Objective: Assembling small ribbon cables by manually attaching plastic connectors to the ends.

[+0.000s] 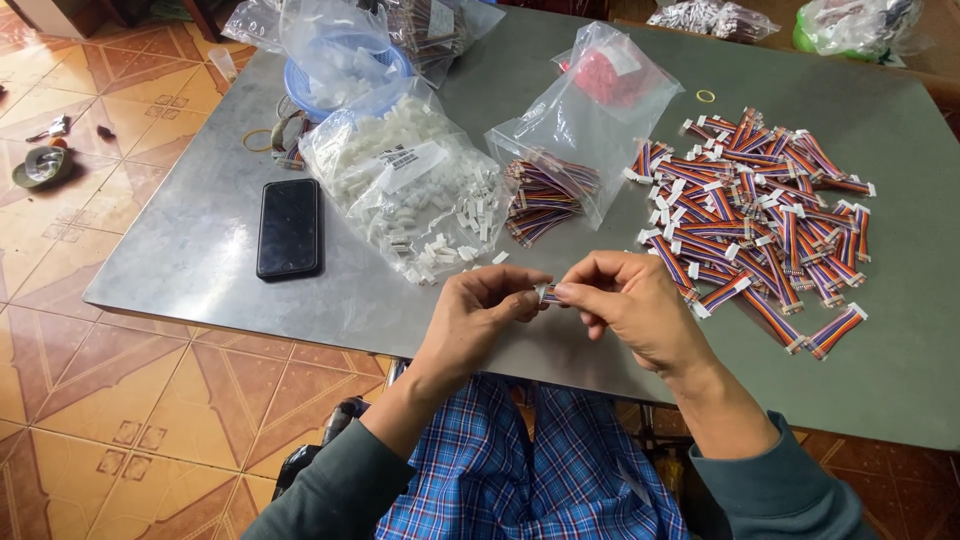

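At about nine o'clock on the grey worktop [200, 250] a black phone [289, 228] lies flat with its screen up, well apart from the hands, probably put aside so it does not disturb the work; at ten to eleven o'clock a clear bag of small white connector housings [410, 185] lies open toward the person, with some housings spilled at its mouth, so I judge it is placed for easy picking; behind it a blue basket [340, 75] sits inside more plastic.

The left hand [480, 305] has thumb and forefinger pressed together, pinching one end of a short ribbon cable piece [547, 292]; the right hand [625, 295] pinches the other end in the same way, its other fingers curled. The piece is held above the near edge of the worktop, between the two hands, and its long axis seems to run left to right, from nine to three o'clock; most of it is hidden, so which end carries a housing I cannot tell.

At twelve o'clock a second bag holds bundled cables [545, 195]; at two o'clock a loose pile of finished cables [760, 210] is spread out.
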